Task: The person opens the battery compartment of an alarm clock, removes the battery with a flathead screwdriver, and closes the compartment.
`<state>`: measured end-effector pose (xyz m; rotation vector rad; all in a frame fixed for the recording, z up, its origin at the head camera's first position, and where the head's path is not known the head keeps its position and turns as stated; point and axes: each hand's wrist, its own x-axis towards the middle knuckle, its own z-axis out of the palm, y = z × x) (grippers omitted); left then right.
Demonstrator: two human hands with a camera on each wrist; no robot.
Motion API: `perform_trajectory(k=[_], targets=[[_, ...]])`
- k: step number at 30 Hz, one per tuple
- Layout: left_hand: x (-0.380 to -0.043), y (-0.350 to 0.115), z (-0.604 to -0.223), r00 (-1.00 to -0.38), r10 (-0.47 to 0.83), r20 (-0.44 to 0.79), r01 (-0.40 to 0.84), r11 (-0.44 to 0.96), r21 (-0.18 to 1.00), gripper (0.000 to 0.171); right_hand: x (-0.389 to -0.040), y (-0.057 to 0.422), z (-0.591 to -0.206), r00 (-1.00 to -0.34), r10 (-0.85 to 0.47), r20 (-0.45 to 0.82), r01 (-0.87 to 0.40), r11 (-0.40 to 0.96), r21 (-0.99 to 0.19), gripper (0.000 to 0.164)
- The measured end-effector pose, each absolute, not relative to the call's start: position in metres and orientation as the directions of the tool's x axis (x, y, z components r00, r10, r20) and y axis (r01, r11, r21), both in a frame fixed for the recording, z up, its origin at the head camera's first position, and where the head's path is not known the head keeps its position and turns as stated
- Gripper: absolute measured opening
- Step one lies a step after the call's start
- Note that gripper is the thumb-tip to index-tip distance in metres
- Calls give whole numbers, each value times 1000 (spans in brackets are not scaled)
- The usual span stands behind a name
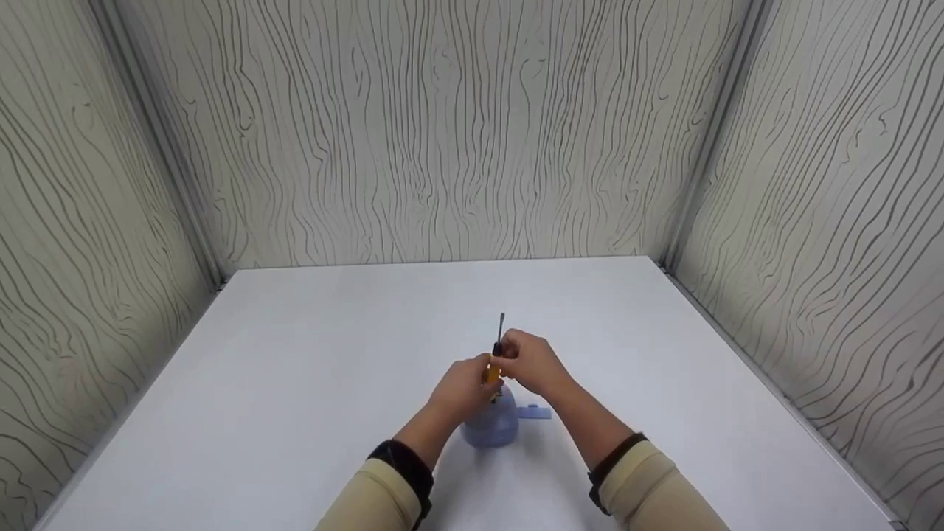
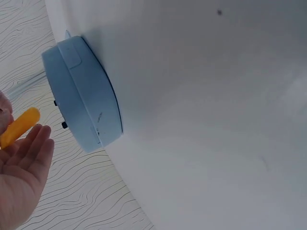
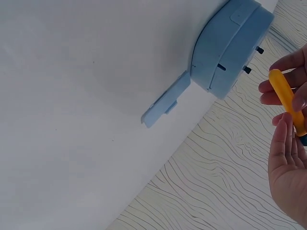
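Both hands hold a screwdriver [image 1: 495, 372] with a yellow handle, a black collar and a metal shaft pointing up and away. The left hand [image 1: 459, 385] grips the handle between thumb and fingers. Near the collar, the right hand [image 1: 537, 363] pinches it from the other side. Just below the hands, a light blue rounded case [image 2: 84, 96] stands upright on the white table, apart from the handle's end. Small black knobs [image 3: 247, 70] stick out of the side of the case that faces the hands. Beside the case lies a flat blue piece [image 3: 165, 101] with a small tab.
The white table [image 1: 310, 369] is enclosed by wood-grain patterned panels [image 1: 442, 133] at the back and on both sides. Grey posts [image 1: 166, 158] stand at the back corners.
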<state>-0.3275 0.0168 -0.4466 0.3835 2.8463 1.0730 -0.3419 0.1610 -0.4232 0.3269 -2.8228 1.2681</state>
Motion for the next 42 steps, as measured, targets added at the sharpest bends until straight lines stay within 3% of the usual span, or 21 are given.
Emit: perform_trajectory(k=[6, 20, 38, 42], targets=[[-331, 14, -447, -962, 259, 89, 250, 698, 671, 18, -341, 162, -422, -981, -162, 104, -183, 611, -770, 10], [-338, 11, -447, -966, 241, 90, 240, 719, 652, 21, -345, 165, -428, -980, -186, 66, -171, 640, -749, 14], [-344, -10, -445, -980, 181, 87, 196, 760, 619, 23, -349, 178, -438, -974, -225, -20, -165, 770, -616, 23], [-345, -15, -445, -983, 166, 83, 183, 782, 596, 24, -349, 179, -440, -954, -294, -66, -202, 785, -585, 34]])
